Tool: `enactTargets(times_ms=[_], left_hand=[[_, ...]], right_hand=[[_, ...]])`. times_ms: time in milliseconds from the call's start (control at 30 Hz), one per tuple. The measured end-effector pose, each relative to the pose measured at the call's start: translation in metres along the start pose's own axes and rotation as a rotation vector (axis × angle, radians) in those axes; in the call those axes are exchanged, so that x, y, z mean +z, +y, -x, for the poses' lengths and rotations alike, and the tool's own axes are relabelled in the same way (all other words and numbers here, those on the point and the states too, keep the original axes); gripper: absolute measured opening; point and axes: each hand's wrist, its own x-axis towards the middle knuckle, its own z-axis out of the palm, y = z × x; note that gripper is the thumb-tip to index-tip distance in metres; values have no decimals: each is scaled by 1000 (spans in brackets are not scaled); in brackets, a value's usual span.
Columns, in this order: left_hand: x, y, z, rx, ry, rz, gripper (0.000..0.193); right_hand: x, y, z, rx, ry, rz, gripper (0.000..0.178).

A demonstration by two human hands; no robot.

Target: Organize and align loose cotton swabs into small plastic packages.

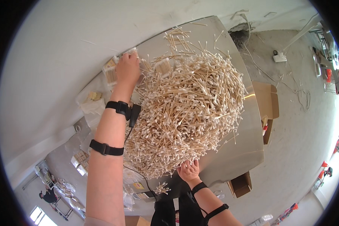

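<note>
worktop: brushed metal, smooth, dull sheen
cotton swabs: pale wooden sticks, matt white cotton tips
boxes: brown cardboard, matt
floor: grey concrete, rough
wrist straps: black cloth

tan-and-white cotton swabs, silvery table, black wrist straps

Left hand outstretched, right hand drawn near

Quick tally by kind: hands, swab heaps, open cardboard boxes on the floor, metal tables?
Person's hands: 2 (left hand, right hand)
Big heap of wooden-stick cotton swabs: 1
Open brown cardboard boxes: 2
Shiny metal table: 1
Total: 6
</note>
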Motion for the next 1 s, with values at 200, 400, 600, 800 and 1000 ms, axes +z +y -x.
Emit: enactTargets(times_ms=[200,400,600,800,1000], left_hand=[[-4,10,19,504,5,203,24],[-10,22,36,364,-207,531,20],[-46,40,-3,326,-659,176,20],[14,88,-77,553,-57,401,35],[41,111,-100,663,-61,241,42]], right_hand=[[-2,-1,0,4,-26,2,35],[-1,0,-2,8,-1,-14,34],[-1,2,-1,15,8,-26,31],[1,1,3,4,4,-40,33],[-2,0,1,-18,10,-66,35]])
